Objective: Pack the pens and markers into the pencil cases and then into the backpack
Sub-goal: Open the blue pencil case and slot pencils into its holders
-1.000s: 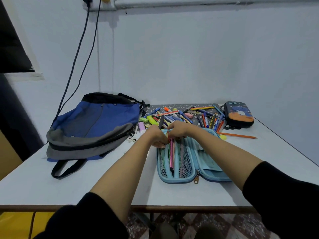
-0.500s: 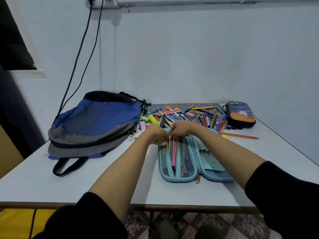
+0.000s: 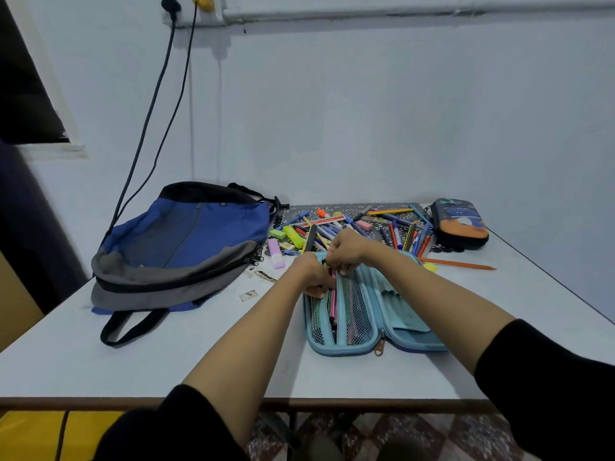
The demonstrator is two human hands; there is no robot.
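Observation:
A light blue pencil case (image 3: pixel 396 334) lies open on the white table (image 3: pixel 166 361), with several pens under its mesh pockets. My left hand (image 3: pixel 312 272) grips the case's far left edge. My right hand (image 3: pixel 346 249) pinches the top end of a pink pen (image 3: pixel 333 302) that lies lengthwise in the case. A heap of loose pens and markers (image 3: pixel 352 227) sits behind the case. The blue and grey backpack (image 3: pixel 186 247) lies flat to the left. A dark pencil case (image 3: pixel 461 222) with an orange patch lies zipped at the back right.
An orange pencil (image 3: pixel 456 263) lies apart, right of the open case. Small scraps of paper (image 3: pixel 248 295) lie between backpack and case. Two black cables (image 3: pixel 156 104) hang down the wall behind the backpack. The wall runs close along the table's back and right.
Both hands stay at the far end of the open case. The pink pen has slid deeper along the case's middle, and the view has tilted slightly.

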